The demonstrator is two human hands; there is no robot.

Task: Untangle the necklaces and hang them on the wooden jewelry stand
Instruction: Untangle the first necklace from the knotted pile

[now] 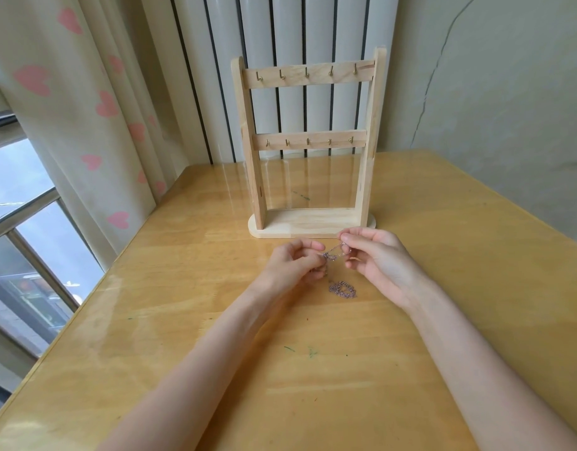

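Table [183, 369]: glossy yellow wood, a few green pen marks near the middle and under the stand. Curtain [95, 102] with pink hearts on the left, window [17, 222] beside it, white ribbed radiator [293, 34] behind the table's far edge, cracked wall [492, 92] on the right.

Stand [308, 141]: pale wood, upright on an oval base, near the far side of the table, straight ahead of the hands. Two uprights, two crossbars, five small brass hooks on each bar. All hooks bare. Nothing between hands and stand; right knuckles overlap the base's front edge in this view.

Left hand [295, 263]: fingers curled, thumb and fingertips pinching a knotted bit of chain. Right hand [375, 255]: thumb and forefinger pinching the same chain a little higher, other fingers loosely curled. Hands close together, just above the table.

Necklaces [342, 289]: thin pinkish-silver chain. A short stretch runs taut between the two pinches, a strand drops from the left hand, the rest lies in a small heap on the table just below and between the hands. Can't tell how many chains are in the tangle.
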